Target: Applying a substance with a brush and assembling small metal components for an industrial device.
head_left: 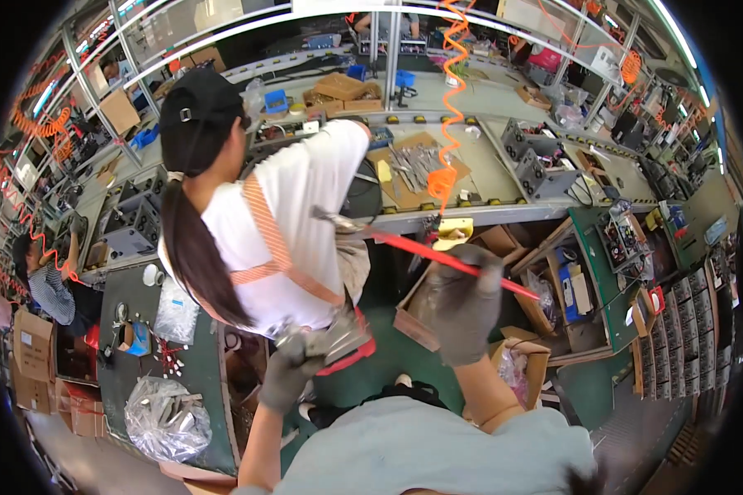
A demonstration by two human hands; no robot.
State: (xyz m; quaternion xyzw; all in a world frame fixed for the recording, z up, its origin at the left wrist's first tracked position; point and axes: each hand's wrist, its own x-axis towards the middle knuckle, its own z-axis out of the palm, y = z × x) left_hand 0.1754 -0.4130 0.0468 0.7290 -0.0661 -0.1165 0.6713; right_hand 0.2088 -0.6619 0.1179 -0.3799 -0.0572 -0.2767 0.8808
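Observation:
My right hand [462, 309], in a grey glove, is closed around a long red-handled tool [404, 244]. Its dark metal end [334, 219] points left, near the side of a co-worker in a white top [281, 198]; its exact kind is unclear. Lower left, my gloved left hand [289, 371] grips a metal piece with a red edge [344, 340], blurred and partly covered by the fingers. Both hands are raised over the floor, and the two held things are apart.
A co-worker with a black cap [202, 120] stands close ahead. On the left, a green table [128, 305] bears a plastic bag of parts [167, 417]. Beyond runs a workbench [462, 216] with metal pieces [421, 165]. An orange coiled hose [450, 99] hangs above it. Racked dark units [677, 338] stand right.

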